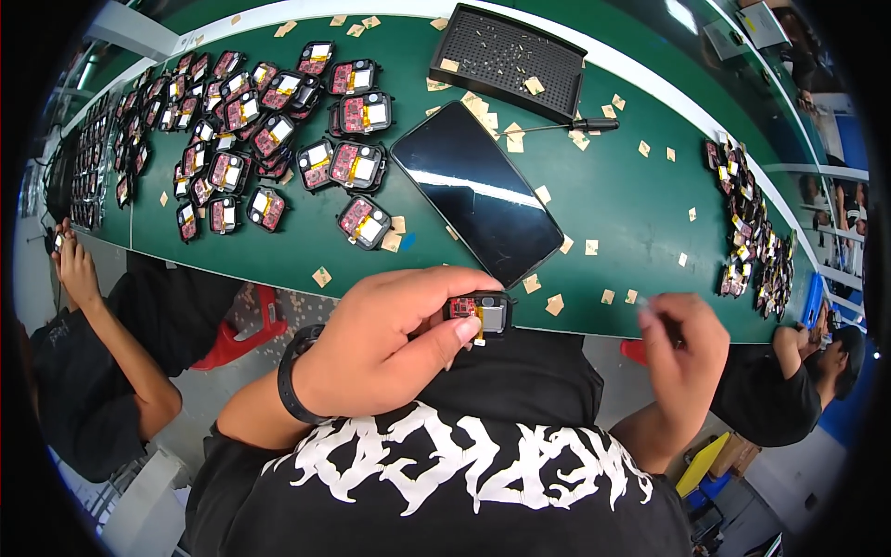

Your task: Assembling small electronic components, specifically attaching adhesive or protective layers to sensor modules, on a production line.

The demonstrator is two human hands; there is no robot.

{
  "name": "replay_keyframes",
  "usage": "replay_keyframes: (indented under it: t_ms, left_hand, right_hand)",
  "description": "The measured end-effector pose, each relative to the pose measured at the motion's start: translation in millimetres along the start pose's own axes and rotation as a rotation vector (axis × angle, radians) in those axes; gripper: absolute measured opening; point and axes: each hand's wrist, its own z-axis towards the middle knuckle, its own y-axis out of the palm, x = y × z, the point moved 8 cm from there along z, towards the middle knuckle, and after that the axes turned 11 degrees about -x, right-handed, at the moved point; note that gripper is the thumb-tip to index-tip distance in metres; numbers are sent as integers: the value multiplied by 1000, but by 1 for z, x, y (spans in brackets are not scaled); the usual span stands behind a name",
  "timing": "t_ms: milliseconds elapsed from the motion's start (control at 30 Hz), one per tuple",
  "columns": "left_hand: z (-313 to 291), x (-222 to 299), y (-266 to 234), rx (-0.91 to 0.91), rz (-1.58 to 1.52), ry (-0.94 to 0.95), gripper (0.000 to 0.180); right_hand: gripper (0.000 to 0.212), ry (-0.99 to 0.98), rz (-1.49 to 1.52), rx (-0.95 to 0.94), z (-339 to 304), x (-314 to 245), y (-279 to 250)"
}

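My left hand (394, 339) is closed around a small black device housing (495, 317), held just off the near edge of the table. Inside the open housing show a red circuit board (461, 307), a yellow flex strip and a silver-grey block. My left thumb presses on the strip, beside a small white connector at the lower side. Apart from it, to the right, my right hand (685, 339) is raised at the table edge with thumb and fingers curled together. Its fingertips are blurred, and anything between them is too small to make out.
A large black phone (478, 190) lies ahead, with a screwdriver (594, 124) and a black perforated tray (506, 65) behind it. Many similar housings (227, 172) crowd the left; more (747, 232) are piled right. Tan paper squares (555, 304) are scattered about. Other people sit on both sides.
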Motion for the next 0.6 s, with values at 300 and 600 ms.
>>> replay_keyframes:
  t_ms: [300, 600]
  left_hand:
    - [-2, 21, -8, -66, 75, 184, 44]
    - [-3, 15, -35, 119, 104, 134, 23]
  right_hand:
    - [37, 432, -613, 360, -75, 165, -76]
    - [41, 312, -688, 381, -84, 233, -75]
